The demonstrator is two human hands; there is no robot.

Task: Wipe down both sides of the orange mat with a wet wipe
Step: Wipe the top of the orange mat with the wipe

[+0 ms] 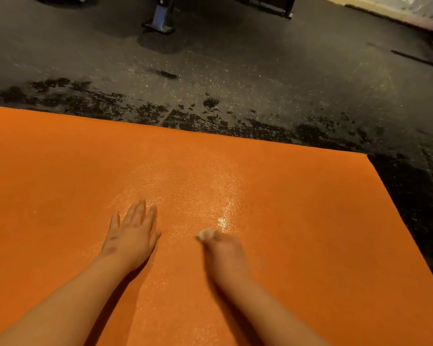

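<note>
Orange mat [60,171] is laid flat on the dark floor [235,58]; its left stretch is seen matt, judged not yet wiped. Left hand [131,236] is pressed flat on the mat, fingers straight and spread, nothing held. A wet sheen [205,196] is noted between and beyond the two hands. A small balled wet wipe [205,233] is pinched in the curled fingers of the right hand [225,250], which is blurred. The right corner of the mat is seen dry, with dark damp patches [210,121] on the floor along the far edge. Risks judged: the wipe, so tightly wadded, may leave unwiped strips; the bracing palm may slip on the slick film; the underside may pick up floor damp when the mat is turned, since that side is not yet done.
</note>
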